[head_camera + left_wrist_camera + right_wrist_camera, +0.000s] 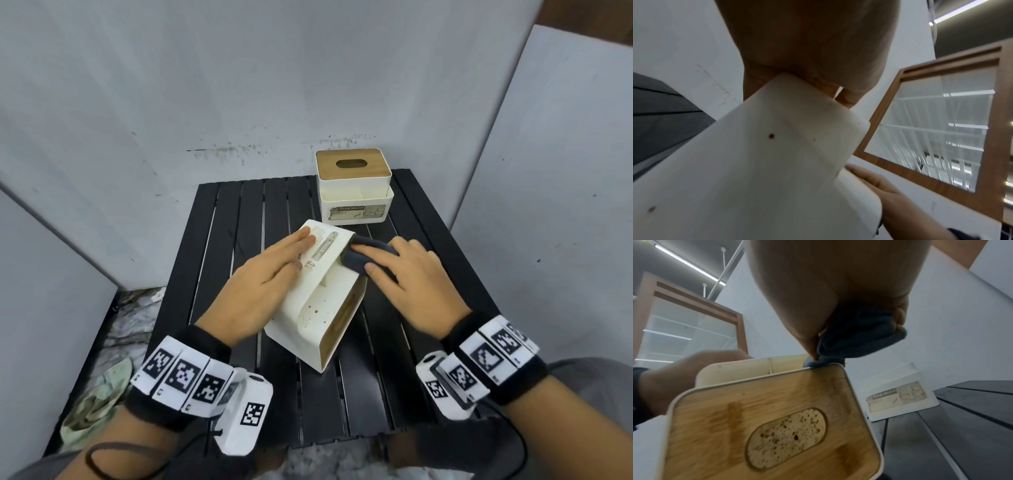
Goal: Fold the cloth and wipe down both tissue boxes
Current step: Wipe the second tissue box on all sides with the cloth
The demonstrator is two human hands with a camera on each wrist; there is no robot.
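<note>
A white tissue box (318, 308) with a wooden lid (777, 426) lies tipped on its side in the middle of the black slatted table (239, 212). Brown specks dot its white wall (756, 162). My left hand (270, 274) lies flat on its labelled face, fingers straight. My right hand (407, 274) grips a folded dark grey cloth (363, 257) and presses it against the box's far end near the side compartment. In the right wrist view the cloth (859, 335) is bunched under my fingers at the lid's corner. A second tissue box (354, 185) stands upright at the table's back.
Grey panels wall the table in at the back, left and right. On the floor to the left lies a crumpled greenish rag (96, 407). The upright box (900, 395) stands close behind the one being handled.
</note>
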